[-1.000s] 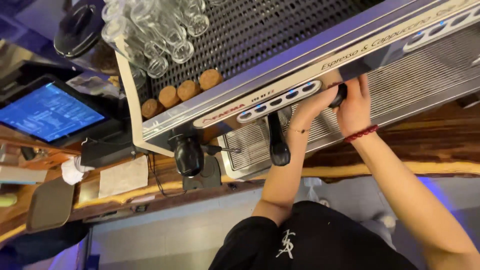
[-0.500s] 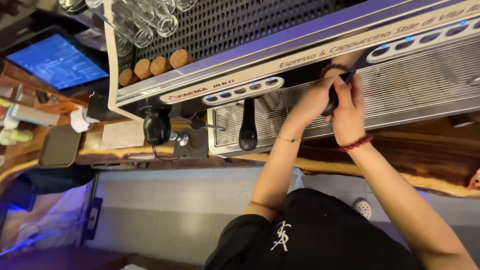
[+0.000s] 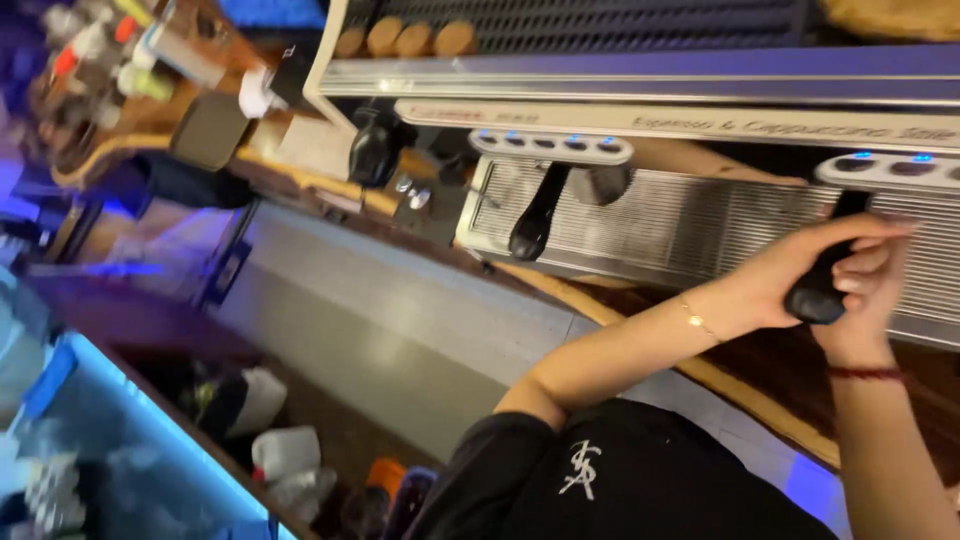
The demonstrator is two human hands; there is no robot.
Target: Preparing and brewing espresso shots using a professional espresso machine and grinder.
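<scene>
Both of my hands are closed around the black portafilter handle (image 3: 815, 297) under the right group of a steel espresso machine (image 3: 690, 215). My left hand (image 3: 785, 275), with a thin gold bracelet at the wrist, wraps over the handle from the left. From below, my right hand (image 3: 868, 285) holds the same handle; a red cord circles its wrist. The handle's upper end runs up under a panel of blue-lit buttons (image 3: 890, 165). A second portafilter (image 3: 533, 218) hangs in the left group, untouched.
A black steam knob (image 3: 372, 145) sits at the machine's left end, with round cork-like discs (image 3: 410, 38) on top. A wooden counter edge (image 3: 590, 300) runs below the machine. White jugs (image 3: 285, 450) stand low on the left, and bottles (image 3: 140, 60) crowd the far left.
The view has swung and tilted, so the machine now sits at the upper right and the floor shows on the left. Both hands remain on the right portafilter handle.
</scene>
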